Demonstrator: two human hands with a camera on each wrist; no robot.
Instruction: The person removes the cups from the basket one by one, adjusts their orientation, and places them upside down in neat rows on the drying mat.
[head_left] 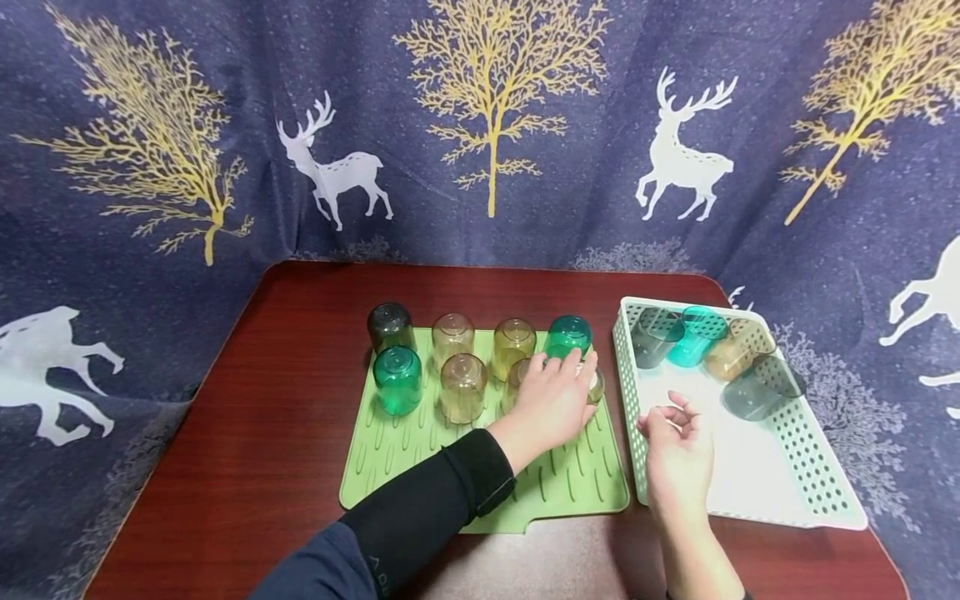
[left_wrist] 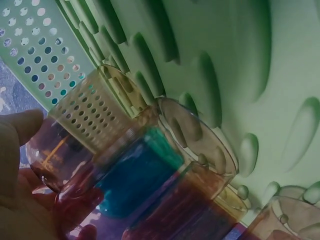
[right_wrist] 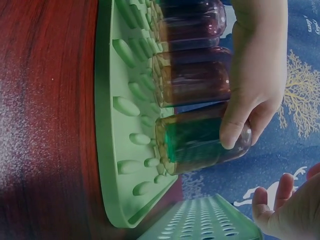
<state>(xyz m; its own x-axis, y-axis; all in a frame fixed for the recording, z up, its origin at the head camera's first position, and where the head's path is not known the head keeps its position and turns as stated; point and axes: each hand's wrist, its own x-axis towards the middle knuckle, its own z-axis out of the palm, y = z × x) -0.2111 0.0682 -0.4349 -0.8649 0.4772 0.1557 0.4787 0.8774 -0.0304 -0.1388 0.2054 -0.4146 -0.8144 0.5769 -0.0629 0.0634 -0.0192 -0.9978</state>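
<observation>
My left hand (head_left: 551,396) reaches over the green drying mat (head_left: 420,458) and grips an upside-down amber glass (right_wrist: 190,142) at the right end of the front row. Its thumb is on one side near the glass's base, with fingers round the other. The rim stands at the mat's ridges. Beside it are another amber glass (right_wrist: 192,77) and, behind it, a teal glass (head_left: 567,333). Over the left part of the white basket (head_left: 825,475), my right hand (head_left: 678,454) hovers with loosely bent fingers, holding nothing.
More upturned glasses stand on the mat: a green one (head_left: 397,382), an amber one (head_left: 462,390), a yellow one (head_left: 513,346) and a dark grey one (head_left: 390,325). In the basket's far end lie grey (head_left: 753,392), turquoise (head_left: 697,337) and amber (head_left: 729,357) glasses.
</observation>
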